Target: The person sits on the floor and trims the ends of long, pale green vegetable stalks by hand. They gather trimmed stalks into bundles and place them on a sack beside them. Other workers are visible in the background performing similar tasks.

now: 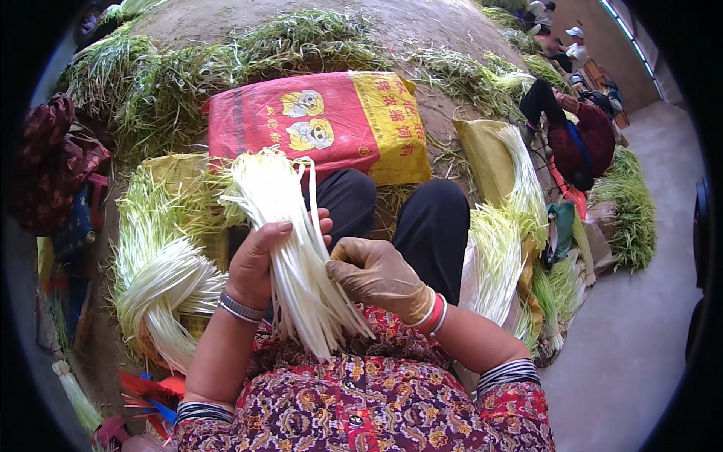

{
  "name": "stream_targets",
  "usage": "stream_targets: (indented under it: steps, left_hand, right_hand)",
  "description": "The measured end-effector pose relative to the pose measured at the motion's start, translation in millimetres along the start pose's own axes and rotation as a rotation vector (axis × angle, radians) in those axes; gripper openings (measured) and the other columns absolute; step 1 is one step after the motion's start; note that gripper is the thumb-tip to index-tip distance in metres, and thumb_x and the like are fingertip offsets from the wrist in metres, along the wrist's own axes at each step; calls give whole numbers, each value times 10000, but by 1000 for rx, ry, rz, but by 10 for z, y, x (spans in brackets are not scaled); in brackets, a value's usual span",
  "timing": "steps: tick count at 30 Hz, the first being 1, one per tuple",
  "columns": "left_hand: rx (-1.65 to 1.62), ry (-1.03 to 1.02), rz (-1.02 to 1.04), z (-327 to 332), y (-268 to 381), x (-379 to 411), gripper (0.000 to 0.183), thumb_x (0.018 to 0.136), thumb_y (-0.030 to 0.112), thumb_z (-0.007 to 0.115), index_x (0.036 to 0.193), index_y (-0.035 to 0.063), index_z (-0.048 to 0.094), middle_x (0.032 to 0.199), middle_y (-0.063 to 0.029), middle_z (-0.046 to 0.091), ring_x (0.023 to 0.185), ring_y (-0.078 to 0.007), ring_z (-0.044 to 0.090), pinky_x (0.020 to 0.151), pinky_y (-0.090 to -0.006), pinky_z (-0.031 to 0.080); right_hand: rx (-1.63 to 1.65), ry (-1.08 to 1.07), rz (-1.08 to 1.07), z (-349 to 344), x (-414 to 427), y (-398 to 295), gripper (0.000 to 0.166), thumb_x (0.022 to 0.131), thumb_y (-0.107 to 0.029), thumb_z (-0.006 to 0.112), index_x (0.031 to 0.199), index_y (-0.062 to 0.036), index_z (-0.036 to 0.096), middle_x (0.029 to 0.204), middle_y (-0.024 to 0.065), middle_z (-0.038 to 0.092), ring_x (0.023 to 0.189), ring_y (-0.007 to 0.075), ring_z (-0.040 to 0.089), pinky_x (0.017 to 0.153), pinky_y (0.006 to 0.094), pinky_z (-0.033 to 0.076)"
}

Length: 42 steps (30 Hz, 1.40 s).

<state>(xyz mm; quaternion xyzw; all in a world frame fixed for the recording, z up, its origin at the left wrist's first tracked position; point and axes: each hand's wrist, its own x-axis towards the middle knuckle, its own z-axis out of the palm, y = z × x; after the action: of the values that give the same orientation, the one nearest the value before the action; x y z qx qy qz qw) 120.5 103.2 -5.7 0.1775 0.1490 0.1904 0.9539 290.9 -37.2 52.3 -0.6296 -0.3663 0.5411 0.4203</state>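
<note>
My bare left hand [262, 257] is closed around a bundle of pale, blanched leafy stalks [305, 282], which hangs over my lap. A thin tan glove covers my right hand [378, 277]; its thumb and fingers pinch a stalk at the right side of the bundle. On my left lies a heap of cut pale stalks [164, 282] on yellow woven sacking. More pale stalks [497, 260] are piled to the right of my knees. Beyond my knees lies a full red and yellow woven sack [305, 121] with printed dog pictures.
Green leafy stalks [169, 85] lie in long heaps across the dirt floor. A person in dark red [582, 141] sits at the right, others are farther back, and a person in patterned cloth [51, 164] is at the left. Red and blue strips [155, 395] lie at lower left.
</note>
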Motion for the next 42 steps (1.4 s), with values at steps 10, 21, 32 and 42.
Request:
stream_targets:
  steps: [10,21,32,42]
  left_hand:
    - [-128,67,-81,-107,-16,17,419,980,150,702,1334,-57,612,1148,-182,759,1139,-340,717,1109,-489,545]
    - [-101,59,-38,-177,-4,32,393,978,166,716,1291,-50,615,1089,-166,752,1068,-327,721,1035,-468,577]
    - [376,154,-2,336,414,-64,322,919,99,745,1187,-50,648,976,-89,694,858,-208,697,853,-410,608]
    - [1501,-134,-48,2045,991,646,487,779,69,873,1231,14,702,1065,-60,746,930,-133,694,811,-311,585]
  right_hand:
    - [-256,-14,-104,-8,8,101,252,1057,-265,679,964,-31,682,763,7,609,724,72,528,669,298,473]
    - [-265,-1,-112,215,161,251,844,969,-714,623,1398,11,573,1209,172,736,1135,274,705,979,384,526]
    - [283,-284,-166,570,286,482,592,1062,-542,610,1349,-24,617,1198,55,701,1098,161,646,992,330,500]
    - [-23,-171,-710,-252,709,-20,518,1116,-391,559,1498,-43,522,1420,81,637,1339,252,587,1151,390,437]
